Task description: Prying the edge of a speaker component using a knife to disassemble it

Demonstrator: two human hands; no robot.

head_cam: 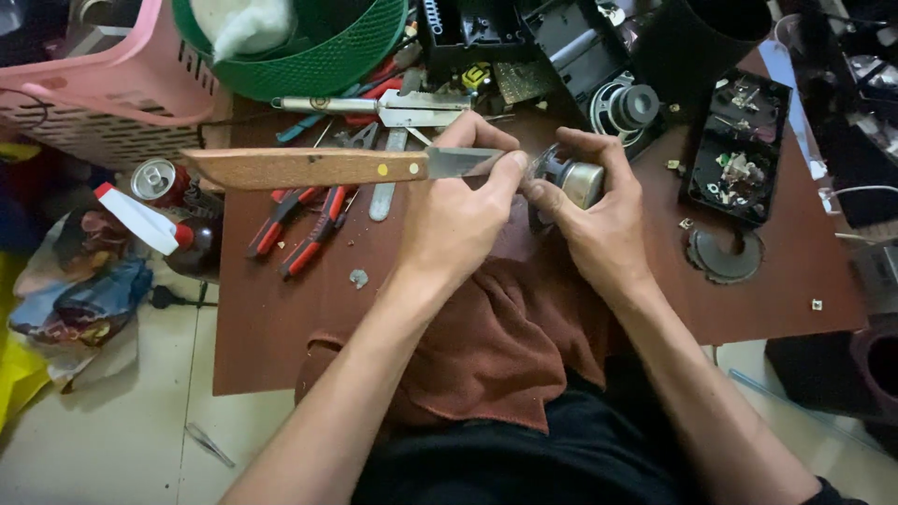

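Note:
My left hand (pixel 458 220) pinches the steel blade of a knife (pixel 309 168) whose long wooden handle sticks out to the left. The blade tip points at a small round speaker driver (pixel 582 180) with a metal magnet, which my right hand (pixel 599 215) grips from the right side. Both hands meet over a reddish-brown cloth (pixel 496 337) draped over the near edge of a low brown table (pixel 281 318).
Red-handled pliers (pixel 304 229), a wrench and other tools lie left of my hands. A green basket (pixel 309 47) and pink basket (pixel 112 84) stand at the back left. A black tray of small parts (pixel 739 150), a larger speaker (pixel 627 108) and a toothed disc (pixel 722 252) lie right.

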